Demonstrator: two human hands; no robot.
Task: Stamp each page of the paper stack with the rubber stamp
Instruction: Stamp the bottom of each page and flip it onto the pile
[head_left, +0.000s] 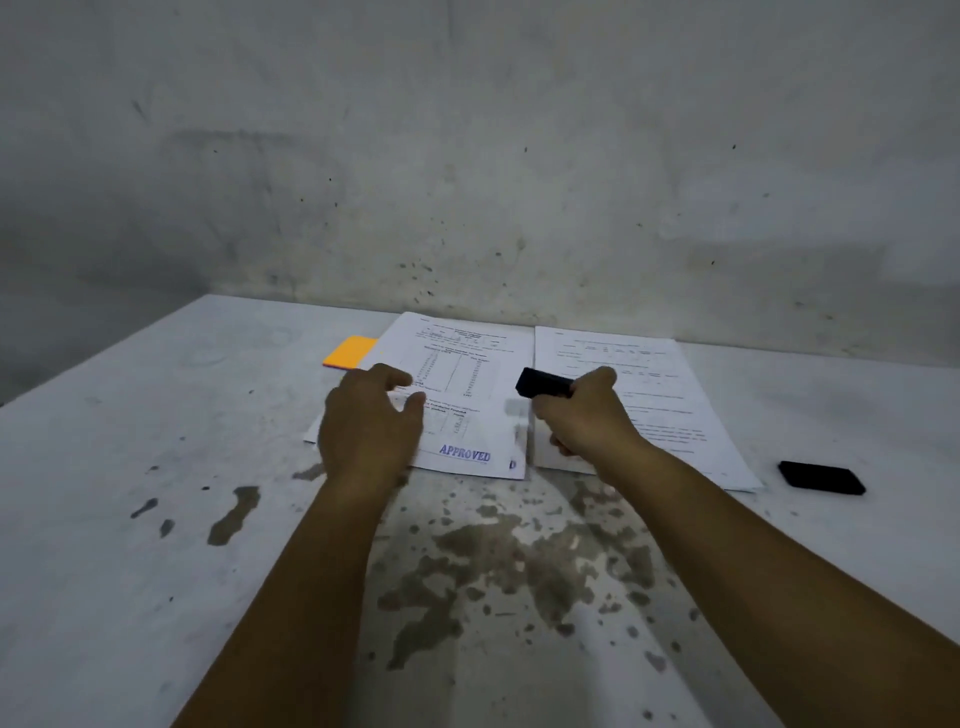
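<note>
Right hand (582, 410) grips rubber stamp (543, 383) above the right paper stack (654, 395), left hand (371, 421) spread open on the stamped page (467, 395)

A pale grey, scuffed surface (130, 467) with dark worn blotches along its near middle carries everything here. The landmark is a white printed sheet stamped "APPROVED" in blue (457, 395) — it lies flat, slightly skewed, close to the wall. Just right of it, edges almost touching, lies a second pile of white printed pages (649, 395). Behind the stamped sheet's left corner, partly tucked under it, sits a flat orange pad (349, 352). Well to the right of the stamped sheet, beyond the second pile and apart from it, rests a small flat black rectangular block (821, 477) — what it is cannot be told.
</note>
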